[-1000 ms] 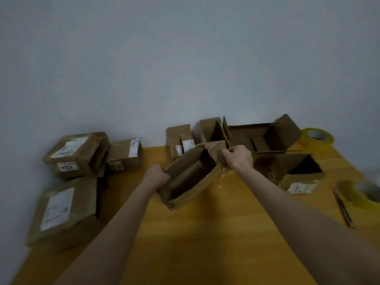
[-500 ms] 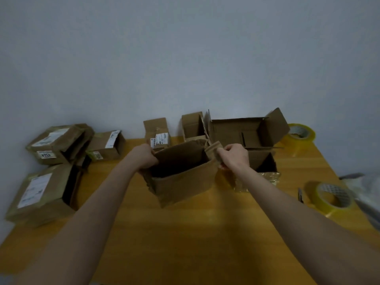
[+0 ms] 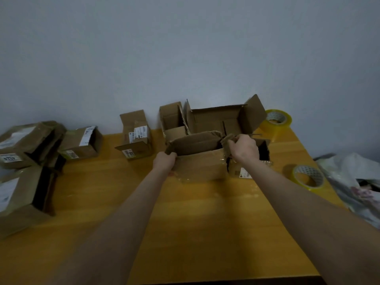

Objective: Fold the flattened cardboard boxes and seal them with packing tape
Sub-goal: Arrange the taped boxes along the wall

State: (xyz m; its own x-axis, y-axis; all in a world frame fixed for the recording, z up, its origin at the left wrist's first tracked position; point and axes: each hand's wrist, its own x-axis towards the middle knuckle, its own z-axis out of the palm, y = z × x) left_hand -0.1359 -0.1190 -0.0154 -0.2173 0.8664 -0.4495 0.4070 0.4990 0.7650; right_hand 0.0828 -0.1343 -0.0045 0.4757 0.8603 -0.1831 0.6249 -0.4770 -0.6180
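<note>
A brown cardboard box (image 3: pixel 200 164) stands on the yellow wooden table (image 3: pixel 205 233) in the middle, its top open and its long side toward me. My left hand (image 3: pixel 164 162) grips the box's left end, fingers curled over its edge. My right hand (image 3: pixel 243 149) pinches the small flap at the box's right end. Two rolls of yellowish packing tape lie at the right: one (image 3: pixel 308 177) near the table's right edge, the other (image 3: pixel 277 120) at the back corner.
A large open box (image 3: pixel 218 120) and a smaller one (image 3: pixel 171 118) stand behind the held box, another (image 3: pixel 246 171) at its right. Labelled boxes (image 3: pixel 135 138) (image 3: pixel 82 142) sit at the back, more (image 3: pixel 22 198) at the left edge. A crumpled bag (image 3: pixel 353 182) lies off the table's right.
The box has turned from tilted to standing squarely on the table, long side toward me. Both hands kept hold of its ends. My view shifted left.
</note>
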